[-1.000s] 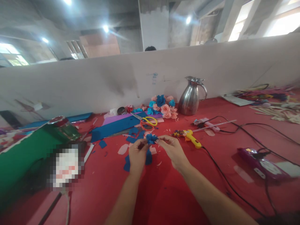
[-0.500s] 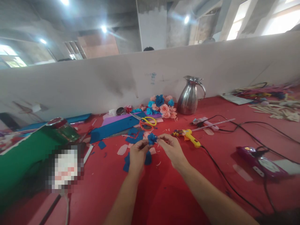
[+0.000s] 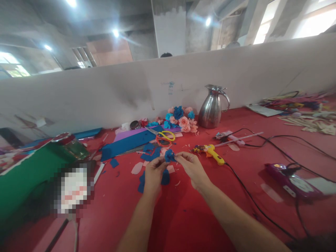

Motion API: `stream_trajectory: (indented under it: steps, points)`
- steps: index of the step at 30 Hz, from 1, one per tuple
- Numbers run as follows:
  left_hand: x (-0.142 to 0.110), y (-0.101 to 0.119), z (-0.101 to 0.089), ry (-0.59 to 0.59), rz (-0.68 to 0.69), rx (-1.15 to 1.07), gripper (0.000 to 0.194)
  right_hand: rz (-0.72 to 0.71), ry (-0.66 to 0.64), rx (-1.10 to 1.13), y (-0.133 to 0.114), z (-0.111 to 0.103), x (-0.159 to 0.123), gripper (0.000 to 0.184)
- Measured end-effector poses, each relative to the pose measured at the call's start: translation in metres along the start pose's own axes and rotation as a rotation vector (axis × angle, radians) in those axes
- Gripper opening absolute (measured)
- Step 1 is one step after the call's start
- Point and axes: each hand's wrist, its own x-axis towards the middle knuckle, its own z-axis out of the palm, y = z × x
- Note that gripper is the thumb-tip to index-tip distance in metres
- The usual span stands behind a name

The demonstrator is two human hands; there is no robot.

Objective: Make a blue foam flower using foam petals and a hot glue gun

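Note:
A small blue paper flower is held up between my two hands over the red table. My left hand pinches it from the left and below. From the right, the thumb and fingers of my right hand close on its edge. Cut blue paper pieces and pink scraps lie around and under my left hand. Just beyond the hands are scissors with yellow and red handles, resting by a blue paper sheet. To the right of my right hand lies a yellow glue gun.
Pink and blue paper flowers are bunched beside a steel jug against the white partition. A pink glue gun, a purple power strip and black cables spread at right. A glass jar and green sheet are at left.
The blue flower has turned slightly between my fingers, and its petals look more bunched. Both hands stay in nearly the same place.

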Motion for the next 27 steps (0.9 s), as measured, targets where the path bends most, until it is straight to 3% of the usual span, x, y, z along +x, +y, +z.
stream_trajectory:
  steps: [8, 16, 27]
  points:
    - [-0.001, 0.002, 0.001, -0.011, -0.036, -0.118, 0.01, 0.158, -0.107, 0.162, 0.001, 0.002, -0.005, 0.022]
    - [0.0, -0.003, 0.0, -0.012, -0.032, -0.066, 0.022, 0.085, -0.046, 0.048, -0.003, 0.004, -0.005, 0.023]
    - [0.003, -0.013, -0.005, 0.012, -0.004, -0.105, 0.014, 0.108, -0.171, 0.068, -0.001, 0.007, -0.009, 0.023]
